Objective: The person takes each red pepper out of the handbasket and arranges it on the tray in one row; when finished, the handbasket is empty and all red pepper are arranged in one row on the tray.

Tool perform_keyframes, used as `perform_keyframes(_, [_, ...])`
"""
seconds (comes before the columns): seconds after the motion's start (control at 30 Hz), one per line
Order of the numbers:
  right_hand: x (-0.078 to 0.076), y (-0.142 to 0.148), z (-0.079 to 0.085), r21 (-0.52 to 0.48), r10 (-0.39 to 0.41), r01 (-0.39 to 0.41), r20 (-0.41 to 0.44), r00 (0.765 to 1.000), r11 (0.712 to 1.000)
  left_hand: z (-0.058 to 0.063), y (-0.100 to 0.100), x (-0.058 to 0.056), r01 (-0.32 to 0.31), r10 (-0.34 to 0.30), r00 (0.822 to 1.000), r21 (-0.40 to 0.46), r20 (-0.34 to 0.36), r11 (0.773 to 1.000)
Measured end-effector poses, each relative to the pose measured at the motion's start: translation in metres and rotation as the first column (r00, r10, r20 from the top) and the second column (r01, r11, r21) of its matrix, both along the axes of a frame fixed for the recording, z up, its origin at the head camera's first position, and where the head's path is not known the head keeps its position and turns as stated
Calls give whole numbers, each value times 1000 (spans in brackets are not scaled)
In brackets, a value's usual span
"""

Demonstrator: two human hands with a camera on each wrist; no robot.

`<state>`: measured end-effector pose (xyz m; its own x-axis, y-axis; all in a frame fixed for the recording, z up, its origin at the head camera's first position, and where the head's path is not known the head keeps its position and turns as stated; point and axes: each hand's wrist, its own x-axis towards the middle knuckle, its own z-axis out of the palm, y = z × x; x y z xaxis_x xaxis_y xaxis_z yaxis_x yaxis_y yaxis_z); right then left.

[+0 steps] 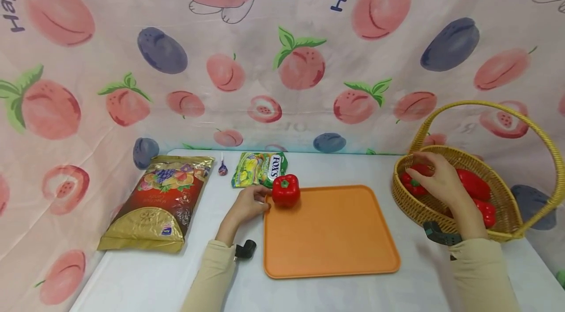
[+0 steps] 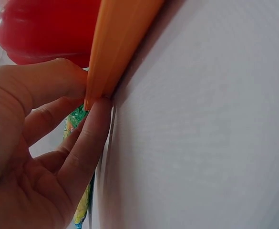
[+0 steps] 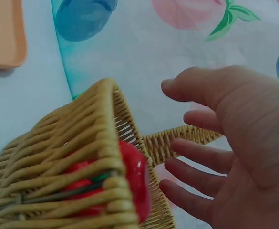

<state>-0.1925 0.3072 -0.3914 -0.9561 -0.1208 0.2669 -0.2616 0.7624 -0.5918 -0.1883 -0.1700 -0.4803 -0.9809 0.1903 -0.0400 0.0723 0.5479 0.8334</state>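
My left hand [image 1: 248, 204] is at the left rim of an orange tray [image 1: 331, 233]. In the left wrist view its thumb lies against one side of the tray's rim [image 2: 118, 43] and a finger against the underside, pinching it. A red bell pepper [image 1: 286, 190] sits on the tray's back left corner, close to these fingers. Over a wicker basket [image 1: 403, 192] on the right hovers my right hand [image 1: 437, 179], fingers spread and holding nothing. Just below it lies a red bell pepper [image 3: 138, 181] inside the basket; more red peppers [image 1: 474, 184] lie further right.
A large gold and red candy bag [image 1: 159, 204] lies at the left. Behind the tray are a green FOX'S candy bag [image 1: 259, 169] and a small lollipop [image 1: 222, 169]. The basket's tall handle [image 1: 507, 108] arches above it. A fruit-print cloth [image 1: 265, 57] hangs along the back.
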Motion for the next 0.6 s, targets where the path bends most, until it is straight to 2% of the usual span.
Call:
perform_keyframes(0.2, [-1,6,-10,24,-32,32,-11,999,999,-1,0,0,1,-1,1000,-5,-3,1000])
perform_keyframes(0.4, [-3,17,-11,52,-29,29,-1,1000,998,-1,-1,-1,6,-6,1000,1,-11,1000])
perform_keyframes(0.6, [-8,28,-9,92,-18,9,89,996,996,-1,-1,-1,17,-17,1000,5,-20,1000])
